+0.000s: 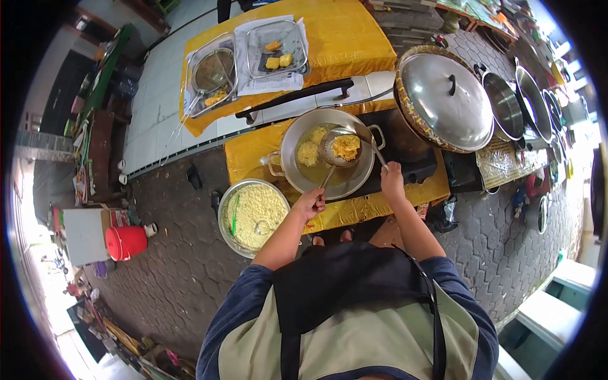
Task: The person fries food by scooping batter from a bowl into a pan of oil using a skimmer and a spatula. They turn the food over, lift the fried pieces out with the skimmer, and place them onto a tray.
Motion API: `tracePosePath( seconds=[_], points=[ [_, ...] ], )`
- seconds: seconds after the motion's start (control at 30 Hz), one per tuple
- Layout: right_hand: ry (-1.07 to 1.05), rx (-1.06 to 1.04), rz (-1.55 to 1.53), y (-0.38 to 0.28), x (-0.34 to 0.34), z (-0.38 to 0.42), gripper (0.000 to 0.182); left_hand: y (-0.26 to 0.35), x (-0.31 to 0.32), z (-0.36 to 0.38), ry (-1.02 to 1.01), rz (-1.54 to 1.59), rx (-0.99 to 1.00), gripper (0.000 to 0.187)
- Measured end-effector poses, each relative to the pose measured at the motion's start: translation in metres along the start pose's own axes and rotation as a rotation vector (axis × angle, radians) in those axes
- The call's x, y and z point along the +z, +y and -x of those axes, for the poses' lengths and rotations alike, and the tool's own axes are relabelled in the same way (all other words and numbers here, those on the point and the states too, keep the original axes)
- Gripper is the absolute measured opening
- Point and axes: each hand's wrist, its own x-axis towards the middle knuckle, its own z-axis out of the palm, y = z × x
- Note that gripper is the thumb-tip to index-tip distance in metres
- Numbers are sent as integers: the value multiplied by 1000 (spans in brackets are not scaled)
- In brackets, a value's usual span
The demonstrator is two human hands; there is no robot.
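My left hand (311, 204) is closed round the handle of a skimmer (330, 157). In its bowl rests a golden-brown fritter (346, 147), held over a wide metal pan (290, 166) of oil. Paler fritters (308, 154) lie in the oil on the left. My right hand (392, 180) grips the handle of a spatula (366, 134), whose flat end reaches over the pan beside the skimmer. To the left of the pan stands a large metal bowl (223, 218) filled with yellowish batter (259, 206), with a green-handled utensil (236, 212) and a ladle (261, 227) in it.
Behind the pan, a yellow-covered table (345, 38) carries two wire-edged trays with fritters and a strainer (212, 69). A big pot with a domed lid (443, 98) stands to the right, near more metal pots (503, 104). A red bucket (126, 242) sits at left on paving.
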Motion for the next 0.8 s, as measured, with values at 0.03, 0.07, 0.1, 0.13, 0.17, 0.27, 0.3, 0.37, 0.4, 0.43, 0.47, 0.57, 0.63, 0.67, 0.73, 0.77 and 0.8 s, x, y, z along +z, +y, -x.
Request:
tracePosePath(
  seconds=[0.03, 0.07, 0.1, 0.13, 0.17, 0.27, 0.3, 0.37, 0.4, 0.43, 0.47, 0.57, 0.63, 0.67, 0.73, 0.77, 0.8],
  points=[
    [49, -80, -24, 3, -5, 5, 19, -4, -3, 4, 2, 22, 5, 11],
    [34, -98, -20, 4, -9, 10, 19, -9, -6, 9, -33, 8, 9, 10],
    [48, -33, -104, -11, -31, 14, 18, -12, -8, 14, -68, -6, 15, 10],
    [62, 35, -186, -22, -48, 17, 18, -15, -10, 19, -65, 16, 22, 10],
    [64, 51, -195, -26, -55, 20, 19, -18, -11, 25, -81, -8, 6, 9],
    [125, 53, -182, -20, -52, 29, 21, -25, -17, 35, -99, -20, -19, 8],
    [113, 41, -176, -18, -51, 30, 21, -28, -19, 38, -101, -25, -36, 8],
    [137, 121, -239, -15, -45, 33, 23, -32, -23, 42, -115, -9, -43, 8],
    [124, 111, -236, -6, -36, 33, 23, -34, -25, 44, -129, -13, -53, 8],
    [91, 272, -383, 5, -25, 31, 22, -35, -25, 47, -115, -10, -51, 8],
    [57, 435, -529, 15, -15, 31, 21, -37, -26, 49, -111, 5, -48, 8],
    [28, 668, -877, -18, -38, 24, 21, -40, -29, 54, -73, -3, -21, 8],
    [31, 728, -983, -21, -34, 20, 21, -36, -32, 59, -81, 51, 2, 8],
    [46, 790, -1092, -21, -32, 19, 21, -33, -32, 62, -77, 56, 3, 8],
    [-23, 778, -1102, -20, -24, 19, 21, -24, -33, 70, -68, 9, 61, 9],
    [-86, 764, -1112, -19, -20, 20, 22, -19, -34, 74, -62, 1, 110, 9],
    [-90, 766, -1115, -22, -17, 22, 22, -10, -31, 81, -57, 1, 110, 9]
  ],
)
